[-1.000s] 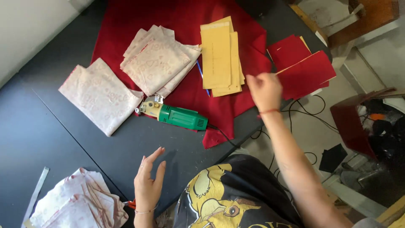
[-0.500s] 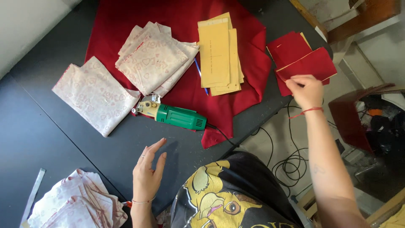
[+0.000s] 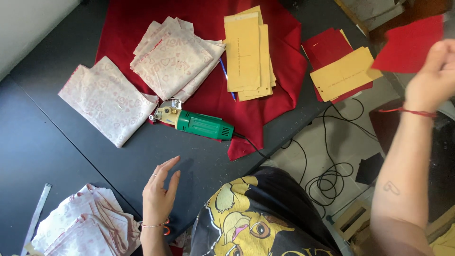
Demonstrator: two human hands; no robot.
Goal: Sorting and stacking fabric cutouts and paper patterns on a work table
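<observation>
Right hand (image 3: 436,76) grips red fabric piece (image 3: 410,45) (raised); left hand (image 3: 159,194) flat.

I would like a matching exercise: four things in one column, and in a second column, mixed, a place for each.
1. green electric cutter
2. red fabric piece
3. left hand
4. blue pen

a. held up by the right hand
b. between printed cloth and yellow patterns
c. on the red cloth's edge, cord attached
d. over the bare dark table

Pairs: 1-c, 2-a, 3-d, 4-b
</observation>
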